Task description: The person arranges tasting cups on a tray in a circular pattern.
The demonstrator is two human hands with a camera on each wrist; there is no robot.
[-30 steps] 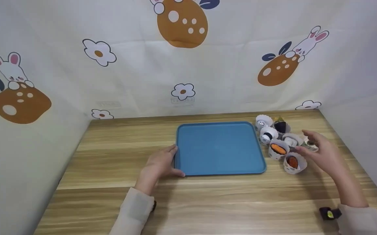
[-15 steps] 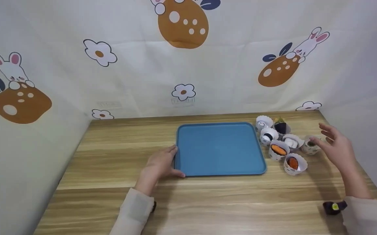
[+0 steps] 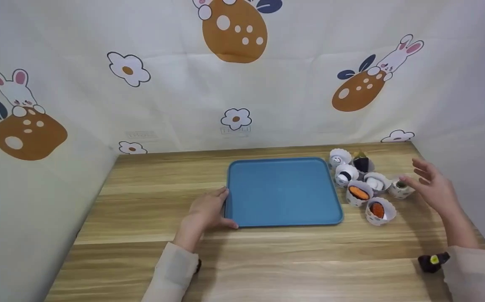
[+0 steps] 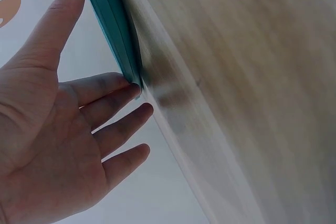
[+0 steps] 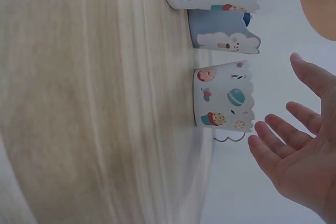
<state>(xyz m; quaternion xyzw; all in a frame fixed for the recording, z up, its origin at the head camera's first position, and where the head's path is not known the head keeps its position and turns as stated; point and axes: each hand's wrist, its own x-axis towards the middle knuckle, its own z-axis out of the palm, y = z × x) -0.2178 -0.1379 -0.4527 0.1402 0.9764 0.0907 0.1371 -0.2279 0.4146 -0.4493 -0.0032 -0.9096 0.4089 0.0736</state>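
Note:
In the head view a blue tray (image 3: 284, 193) lies flat on the wooden table. My left hand (image 3: 207, 209) rests at its near left corner, fingers along the left side and thumb at the front edge. The left wrist view shows the thumb and nearest fingertips touching the tray's rim (image 4: 113, 22), the other fingers extended. My right hand (image 3: 435, 188) holds nothing and hovers beside the rightmost paper baking cup (image 3: 400, 192), its fingers spread loosely. That patterned cup (image 5: 223, 98) stands upright, just short of the fingertips in the right wrist view, with a small dark-topped piece inside.
Several more scalloped paper cups stand right of the tray, among them one with an orange-topped sushi piece (image 3: 358, 193) and one with a red-topped piece (image 3: 377, 210). White cups (image 3: 346, 175) stand right against the tray's edge. A patterned curtain (image 3: 175, 109) encloses the table.
My right hand has drawn back to the right, away from the rightmost cup, which now shows more fully. The left hand and the tray have stayed put.

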